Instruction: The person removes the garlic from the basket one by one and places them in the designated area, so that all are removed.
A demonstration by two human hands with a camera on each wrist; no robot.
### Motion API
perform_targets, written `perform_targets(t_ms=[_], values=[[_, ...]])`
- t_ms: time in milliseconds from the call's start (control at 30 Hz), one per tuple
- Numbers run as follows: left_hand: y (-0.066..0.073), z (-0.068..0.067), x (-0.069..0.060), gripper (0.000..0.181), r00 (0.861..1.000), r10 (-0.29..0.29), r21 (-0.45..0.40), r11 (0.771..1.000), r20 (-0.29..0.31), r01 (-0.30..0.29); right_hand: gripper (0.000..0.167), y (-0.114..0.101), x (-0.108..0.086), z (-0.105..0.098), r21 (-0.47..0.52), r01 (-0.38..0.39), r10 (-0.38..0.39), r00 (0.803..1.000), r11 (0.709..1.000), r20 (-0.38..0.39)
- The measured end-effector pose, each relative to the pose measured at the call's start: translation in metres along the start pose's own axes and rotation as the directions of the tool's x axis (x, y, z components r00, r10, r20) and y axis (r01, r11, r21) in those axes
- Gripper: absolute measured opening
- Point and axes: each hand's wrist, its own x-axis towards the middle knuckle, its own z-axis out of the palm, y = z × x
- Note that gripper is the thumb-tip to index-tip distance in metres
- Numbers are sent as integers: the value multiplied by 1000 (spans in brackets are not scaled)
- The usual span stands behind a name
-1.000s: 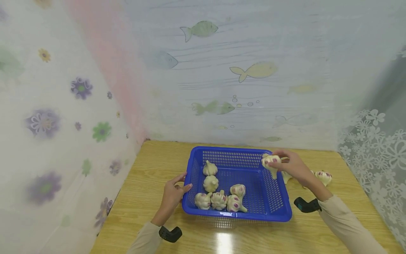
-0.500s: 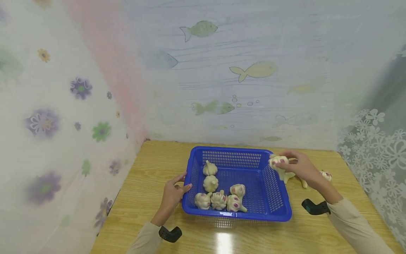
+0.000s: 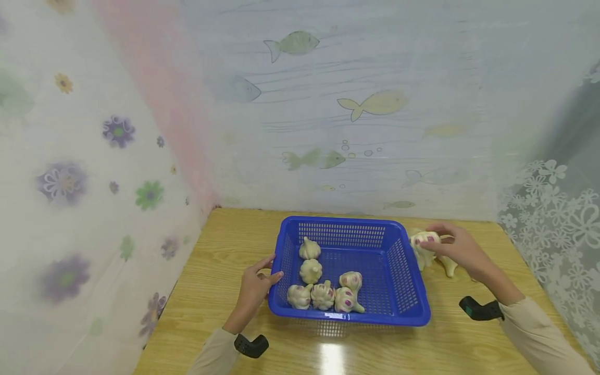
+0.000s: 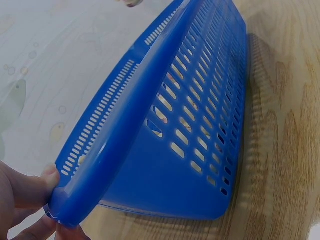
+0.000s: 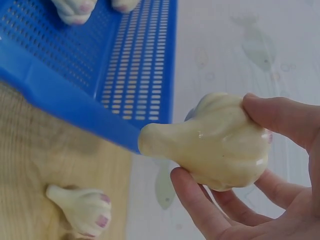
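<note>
My left hand (image 3: pixel 255 286) grips the left rim of a blue plastic basket (image 3: pixel 347 223); the left wrist view shows the thumb over the rim and fingers beneath it. My right hand (image 3: pixel 461 252) pinches a pale garlic bulb (image 5: pixel 227 142) with purple patches, just outside the basket's right side. In the right wrist view its stem points toward the basket rim. Several garlic bulbs lie inside the basket, among them a white garlic bulb (image 3: pixel 311 271) on the left and a purple-marked garlic bulb (image 3: pixel 344 300) near the front.
Under the right hand, another garlic bulb (image 5: pixel 85 212) lies on the wooden table (image 3: pixel 225 250), partly hidden in the head view. A patterned curtain (image 3: pixel 281 104) with fish stands behind the table, and a flowered one hangs at the left.
My right hand has moved right with the garlic bulb, from over the basket's right rim to outside it. The left hand, the basket and the bulbs in it stay put.
</note>
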Motion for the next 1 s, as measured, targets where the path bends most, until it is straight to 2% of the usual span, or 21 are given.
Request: perform_targets(t_ms=[167, 600, 633, 667, 833, 867, 1000], values=[[1, 0, 0, 49, 1000, -13, -3, 1000, -1, 13, 61, 4, -4, -6, -9, -11, 11, 1000, 1000, -13], [2, -1, -1, 48, 1000, 3, -2, 1000, 4, -3, 58, 12, -14, -23, -68, -10, 7, 999, 998, -32], [8, -1, -4, 48, 1000, 4, -2, 1000, 8, -4, 59, 13, -15, -24, -75, -14, 12, 999, 997, -32], [9, -1, -5, 49, 1000, 7, -6, 1000, 10, -7, 60, 14, -15, -25, -81, -18, 16, 999, 997, -33], [8, -1, -4, 49, 1000, -3, -4, 1000, 4, 3, 61, 20, -18, -30, -126, -27, 22, 999, 992, -44], [2, -1, -1, 49, 1000, -2, -4, 1000, 0, 2, 61, 21, -19, -30, -135, -29, 23, 999, 990, -48], [1, 0, 0, 48, 1000, -2, -3, 1000, -1, 2, 62, 24, -22, -33, -154, -50, 43, 998, 987, -50]])
